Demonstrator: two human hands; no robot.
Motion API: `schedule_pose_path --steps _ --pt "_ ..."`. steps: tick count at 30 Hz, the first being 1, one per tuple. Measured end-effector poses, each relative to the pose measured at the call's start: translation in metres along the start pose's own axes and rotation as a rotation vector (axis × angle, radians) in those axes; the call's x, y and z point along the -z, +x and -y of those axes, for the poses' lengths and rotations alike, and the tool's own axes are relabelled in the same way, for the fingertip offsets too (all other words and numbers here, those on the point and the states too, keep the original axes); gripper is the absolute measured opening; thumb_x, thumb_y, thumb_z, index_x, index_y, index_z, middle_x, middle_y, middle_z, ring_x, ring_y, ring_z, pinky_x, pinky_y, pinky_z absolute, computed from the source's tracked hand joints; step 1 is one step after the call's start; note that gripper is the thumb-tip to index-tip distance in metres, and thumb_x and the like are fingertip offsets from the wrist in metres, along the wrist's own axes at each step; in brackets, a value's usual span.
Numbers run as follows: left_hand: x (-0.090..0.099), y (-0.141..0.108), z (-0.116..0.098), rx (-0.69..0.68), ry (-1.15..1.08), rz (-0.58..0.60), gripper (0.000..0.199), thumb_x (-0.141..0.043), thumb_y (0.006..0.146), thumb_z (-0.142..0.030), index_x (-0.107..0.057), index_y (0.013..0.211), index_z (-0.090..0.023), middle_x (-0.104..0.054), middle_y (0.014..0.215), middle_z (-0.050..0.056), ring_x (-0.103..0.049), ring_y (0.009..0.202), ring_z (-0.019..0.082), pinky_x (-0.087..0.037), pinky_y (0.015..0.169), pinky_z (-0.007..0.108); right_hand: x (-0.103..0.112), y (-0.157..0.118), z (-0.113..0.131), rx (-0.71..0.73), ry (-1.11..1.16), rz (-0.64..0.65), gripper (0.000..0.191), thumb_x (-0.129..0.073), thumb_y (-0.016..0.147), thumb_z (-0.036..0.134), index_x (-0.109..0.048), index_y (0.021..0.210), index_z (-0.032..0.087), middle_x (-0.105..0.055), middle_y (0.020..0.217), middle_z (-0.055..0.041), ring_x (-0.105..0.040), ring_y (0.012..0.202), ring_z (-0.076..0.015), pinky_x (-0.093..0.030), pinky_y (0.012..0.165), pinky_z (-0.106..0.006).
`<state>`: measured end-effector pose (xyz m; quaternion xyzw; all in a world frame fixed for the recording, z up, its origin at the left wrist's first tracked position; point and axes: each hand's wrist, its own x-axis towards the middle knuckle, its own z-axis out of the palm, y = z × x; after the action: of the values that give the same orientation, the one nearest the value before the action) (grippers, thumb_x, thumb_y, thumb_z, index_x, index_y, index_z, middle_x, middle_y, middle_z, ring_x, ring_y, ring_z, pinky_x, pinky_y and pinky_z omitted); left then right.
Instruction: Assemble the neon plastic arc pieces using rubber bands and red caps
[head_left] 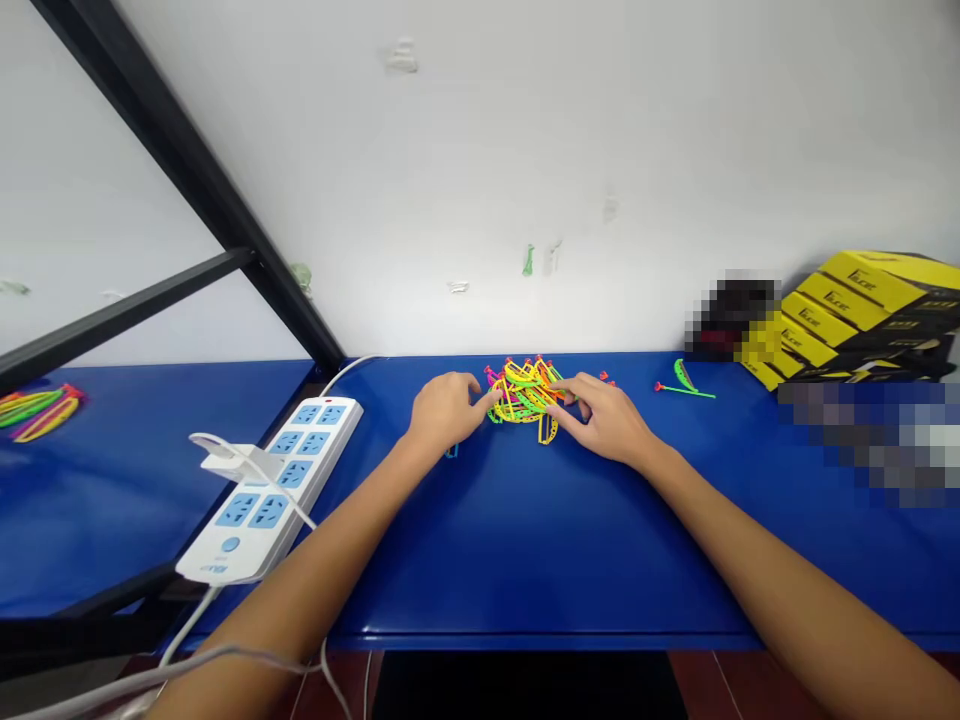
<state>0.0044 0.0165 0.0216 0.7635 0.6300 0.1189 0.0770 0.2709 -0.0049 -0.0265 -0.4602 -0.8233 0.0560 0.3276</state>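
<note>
A pile of small plastic pieces [521,392] in yellow, green, pink and orange, with red tips, lies on the blue table [555,560] near the wall. At the left edge of the pile is my left hand [448,408], its thumb and fingers apart around that side. My right hand [604,415] touches the pile's right side, thumb and index finger apart. A small blue piece [451,451] lies just below my left hand. Some red tips [607,378] show behind my right hand. What lies under the fingertips is hard to make out.
On the left lies a white power strip [281,480] with a plugged-in adapter and cables. Black metal bars [180,170] rise at the left. Yellow and black boxes [847,310] are stacked at the right. A green bow-shaped piece [684,375] and a red-tipped green stick [686,390] lie near them.
</note>
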Motion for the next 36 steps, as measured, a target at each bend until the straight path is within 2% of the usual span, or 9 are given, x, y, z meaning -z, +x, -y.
schedule_pose_path --steps 3,5,8,12,16,25,30,33,36 --pt "-0.007 0.009 -0.005 -0.004 -0.036 0.080 0.042 -0.065 0.097 -0.053 -0.075 0.076 -0.018 -0.079 0.083 0.011 -0.073 0.079 0.027 -0.044 0.065 0.033 -0.002 -0.001 0.002 0.042 0.018 0.056 0.027 -0.069 0.100 0.039 -0.074 0.116 0.017 -0.070 0.092 -0.0072 -0.061 0.069 -0.0187 -0.044 0.065 -0.032" --pt "-0.008 0.008 -0.001 0.022 -0.119 0.109 0.039 -0.066 0.095 -0.049 -0.072 0.071 -0.019 -0.078 0.078 0.009 -0.071 0.072 0.024 -0.041 0.061 0.031 -0.003 0.000 0.001 0.053 0.034 0.055 0.019 -0.068 0.100 0.035 -0.074 0.108 0.018 -0.069 0.089 -0.0064 -0.061 0.068 -0.0182 -0.043 0.065 -0.031" --pt "-0.005 0.001 0.012 0.042 -0.271 0.136 0.038 -0.070 0.089 -0.054 -0.070 0.072 -0.020 -0.075 0.073 0.006 -0.067 0.066 0.021 -0.040 0.058 0.030 -0.003 0.000 -0.001 0.045 0.037 0.007 0.016 -0.066 0.101 0.033 -0.072 0.098 0.019 -0.068 0.083 -0.0047 -0.058 0.064 -0.0166 -0.040 0.063 -0.030" --pt "0.000 -0.011 0.033 -0.033 -0.514 0.175 0.042 -0.071 0.084 -0.061 -0.067 0.077 -0.019 -0.071 0.070 0.005 -0.063 0.063 0.020 -0.043 0.056 0.028 -0.002 0.001 -0.002 0.034 0.034 -0.038 0.017 -0.064 0.101 0.032 -0.070 0.092 0.019 -0.068 0.081 -0.0043 -0.057 0.062 -0.0155 -0.039 0.063 -0.030" --pt "0.001 -0.018 0.045 -0.056 -0.625 0.120 0.045 -0.072 0.082 -0.063 -0.068 0.082 -0.018 -0.071 0.071 0.005 -0.062 0.063 0.019 -0.045 0.057 0.028 -0.001 0.001 -0.001 0.025 0.075 -0.042 0.016 -0.065 0.098 0.031 -0.070 0.090 0.018 -0.067 0.079 -0.0035 -0.057 0.061 -0.0149 -0.042 0.064 -0.030" --pt "0.000 -0.023 0.046 -0.036 -0.649 -0.077 0.041 -0.071 0.087 -0.057 -0.072 0.098 -0.017 -0.076 0.072 0.005 -0.067 0.065 0.021 -0.048 0.062 0.029 0.000 0.002 -0.006 -0.020 0.116 -0.064 0.015 -0.062 0.095 0.024 -0.067 0.082 0.019 -0.068 0.076 -0.0018 -0.057 0.058 -0.0136 -0.043 0.062 -0.029" --pt "-0.005 -0.024 0.043 -0.044 -0.610 -0.098 0.041 -0.069 0.090 -0.053 -0.071 0.111 -0.017 -0.076 0.070 0.003 -0.067 0.063 0.021 -0.048 0.062 0.030 0.003 0.003 -0.008 -0.072 0.053 -0.162 0.017 -0.061 0.094 0.022 -0.062 0.077 0.021 -0.062 0.067 -0.0004 -0.055 0.058 -0.0153 -0.040 0.063 -0.031" --pt "-0.010 -0.024 0.042 -0.096 -0.485 -0.111 0.034 -0.066 0.092 -0.049 -0.073 0.108 -0.019 -0.076 0.075 0.003 -0.067 0.066 0.021 -0.049 0.066 0.032 0.005 0.004 -0.006 -0.133 0.069 -0.259 0.017 -0.061 0.094 0.026 -0.064 0.078 0.021 -0.064 0.069 -0.0021 -0.055 0.060 -0.0164 -0.041 0.062 -0.031" --pt "-0.014 -0.025 0.041 -0.204 -0.281 -0.187 0.030 -0.064 0.096 -0.048 -0.075 0.100 -0.020 -0.078 0.092 0.008 -0.068 0.082 0.024 -0.050 0.079 0.037 0.006 0.005 -0.003 -0.198 0.155 -0.294 0.022 -0.060 0.097 0.033 -0.064 0.079 0.021 -0.065 0.070 -0.0035 -0.054 0.060 -0.0169 -0.042 0.061 -0.032"
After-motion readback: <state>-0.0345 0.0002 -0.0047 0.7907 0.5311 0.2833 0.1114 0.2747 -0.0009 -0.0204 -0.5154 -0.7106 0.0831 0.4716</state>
